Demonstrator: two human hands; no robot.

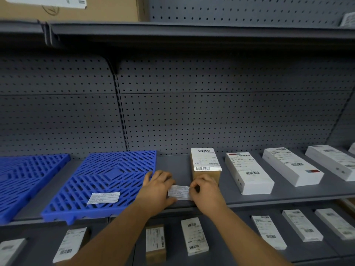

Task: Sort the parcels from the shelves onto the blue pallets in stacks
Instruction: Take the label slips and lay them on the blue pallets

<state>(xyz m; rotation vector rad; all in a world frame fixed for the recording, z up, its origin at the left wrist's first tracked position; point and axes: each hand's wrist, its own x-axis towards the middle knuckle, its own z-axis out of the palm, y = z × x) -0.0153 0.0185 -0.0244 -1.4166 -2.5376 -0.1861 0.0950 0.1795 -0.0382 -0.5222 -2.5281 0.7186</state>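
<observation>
Two blue lattice pallets lie on the middle shelf: one at the far left (25,173), one (107,179) left of centre with a white paper slip (103,197) on it. My left hand (157,189) and my right hand (205,191) meet over the bare shelf just right of that pallet, both pinching a small white label (179,192) between them. Right behind my right hand stands a brown cardboard parcel (205,163) with a white shipping label. Three white parcels (247,172) (292,166) (332,162) lie further right on the same shelf.
The lower shelf (240,252) carries several labelled parcels, white and brown. A large cardboard box (99,8) sits on the top shelf at upper left. Grey pegboard (211,112) backs the shelving.
</observation>
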